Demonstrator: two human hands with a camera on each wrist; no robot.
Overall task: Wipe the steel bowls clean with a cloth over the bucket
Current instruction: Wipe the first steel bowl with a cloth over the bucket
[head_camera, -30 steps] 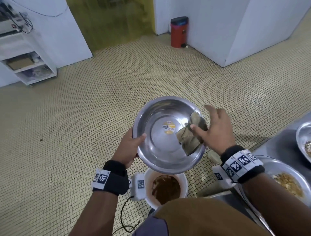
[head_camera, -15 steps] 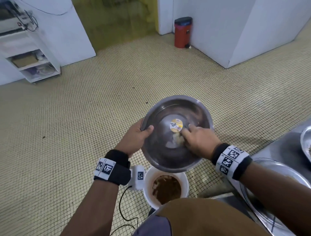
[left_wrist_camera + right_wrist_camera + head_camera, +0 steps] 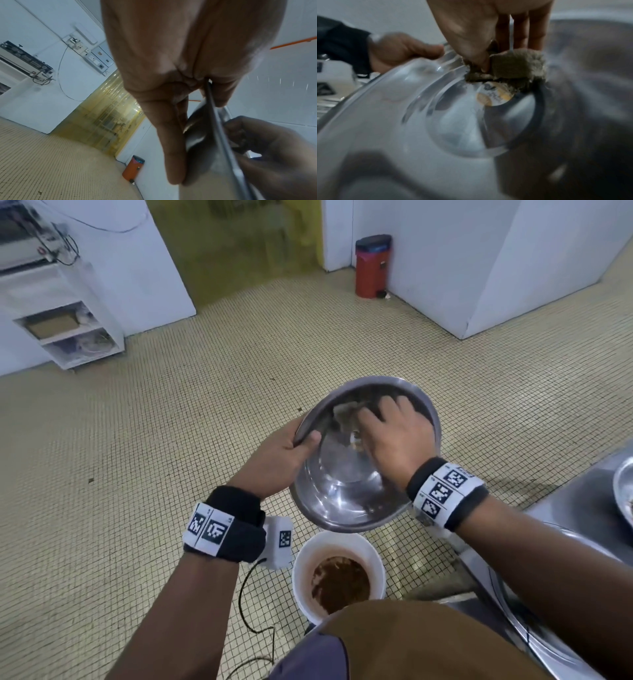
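Observation:
A steel bowl (image 3: 342, 494) is held tilted over a white bucket (image 3: 337, 546) with brown waste in it. My left hand (image 3: 291, 446) grips the bowl's left rim, thumb inside and fingers behind; in the left wrist view the rim (image 3: 221, 135) runs between thumb and fingers. My right hand (image 3: 394, 436) is inside the bowl and presses a grey-brown cloth (image 3: 346, 414) against its far inner wall. In the right wrist view the cloth (image 3: 513, 67) is pinched by thumb and fingers just above a round yellow sticker (image 3: 493, 96) on the bowl's bottom.
A steel counter (image 3: 582, 501) at the right carries other steel bowls (image 3: 623, 491). A red pedal bin (image 3: 372, 266) stands by the far wall and white shelves (image 3: 68, 337) at the far left. A black cable (image 3: 253, 611) trails over the tiled floor beside the bucket.
My right hand carried the cloth from the bowl's right rim down to the sticker at the bottom, then up to the far inner wall. The bowl shifted right and tilted more.

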